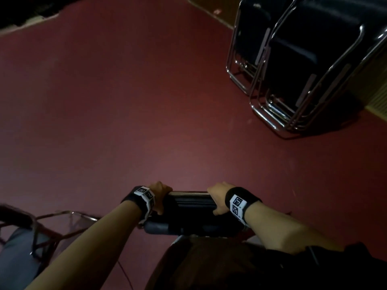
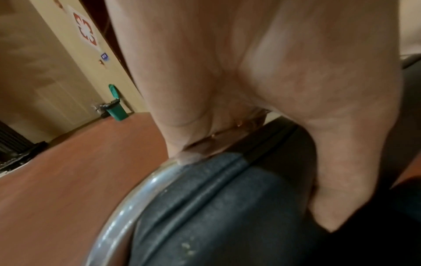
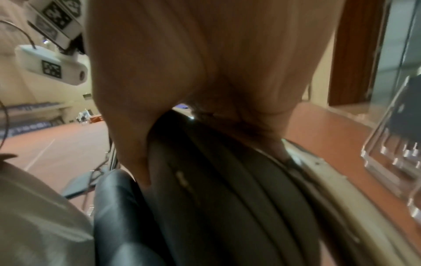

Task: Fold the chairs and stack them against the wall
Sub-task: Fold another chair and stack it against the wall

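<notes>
My left hand (image 1: 160, 194) is wrapped over the top rail of the chair (image 1: 191, 212), fingers curled down the far side and thumb (image 2: 328, 180) pressed on the dark backrest padding; the chrome tube (image 2: 127, 207) curves away just below it. My right hand (image 1: 218, 197) grips the same rail at its other end, fingers hooked over the edge, thumb on the near face. The chair sits at my six o'clock, tight against my body, and I think it is folded flat, though the dim view leaves that uncertain. At two o'clock, well apart across the red floor (image 1: 125, 111), the stacked chairs (image 1: 303, 65) lean folded against the wall (image 1: 377, 91). At eight o'clock another chair frame (image 1: 52, 225) stands near my left forearm.
</notes>
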`<state>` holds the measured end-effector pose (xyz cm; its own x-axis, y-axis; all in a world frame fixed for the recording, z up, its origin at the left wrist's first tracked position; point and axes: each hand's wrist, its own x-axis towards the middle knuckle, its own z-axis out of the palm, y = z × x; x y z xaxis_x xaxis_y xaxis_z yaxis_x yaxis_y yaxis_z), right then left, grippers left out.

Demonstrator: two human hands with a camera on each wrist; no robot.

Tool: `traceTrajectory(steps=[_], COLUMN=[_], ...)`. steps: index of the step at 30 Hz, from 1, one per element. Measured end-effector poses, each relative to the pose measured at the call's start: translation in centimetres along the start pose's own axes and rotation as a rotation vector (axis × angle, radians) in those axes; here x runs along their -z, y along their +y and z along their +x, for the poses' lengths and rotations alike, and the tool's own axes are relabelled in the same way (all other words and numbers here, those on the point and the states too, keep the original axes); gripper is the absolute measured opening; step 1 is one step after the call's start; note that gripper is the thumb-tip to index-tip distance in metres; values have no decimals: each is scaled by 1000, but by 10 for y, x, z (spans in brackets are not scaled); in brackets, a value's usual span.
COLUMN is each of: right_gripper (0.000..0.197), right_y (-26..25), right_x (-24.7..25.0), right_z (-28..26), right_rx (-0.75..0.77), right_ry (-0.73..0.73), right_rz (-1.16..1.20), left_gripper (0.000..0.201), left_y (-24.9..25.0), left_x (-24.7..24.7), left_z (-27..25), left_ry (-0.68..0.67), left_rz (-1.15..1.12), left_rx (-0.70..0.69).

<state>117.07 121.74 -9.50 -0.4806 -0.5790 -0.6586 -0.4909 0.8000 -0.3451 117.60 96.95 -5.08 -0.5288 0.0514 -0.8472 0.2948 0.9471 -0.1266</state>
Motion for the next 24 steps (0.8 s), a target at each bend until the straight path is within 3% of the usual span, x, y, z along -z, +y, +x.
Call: traceTrajectory(steps=[5,9,12,14,16,18,24], right_gripper=[52,53,54,55,56,58,56], right_y=[61,95,122,155,183,195,227], right_x=[63,85,121,161,198,218,248], right_z=[1,11,34,64,97,113,138], right_rx=[-42,-147,-218,-302,-399,-465,-543], right_ry=[73,86,102,149,171,185,188], right_rz=[-85,-73,-52,-12,79,127,232], left_gripper=[46,45,50,52,54,56,53], left_y=[8,10,-6,-25,-44,-52,-62], left_x=[79,121,168,236,309,347,414], left_z=[37,78,125,177,234,257,311], left_ry=[133,148,182,247,244,238,236], left_rz=[17,56,141,199,280,323,424], left_rx=[-69,-131,-187,-260,-355,-396,-542])
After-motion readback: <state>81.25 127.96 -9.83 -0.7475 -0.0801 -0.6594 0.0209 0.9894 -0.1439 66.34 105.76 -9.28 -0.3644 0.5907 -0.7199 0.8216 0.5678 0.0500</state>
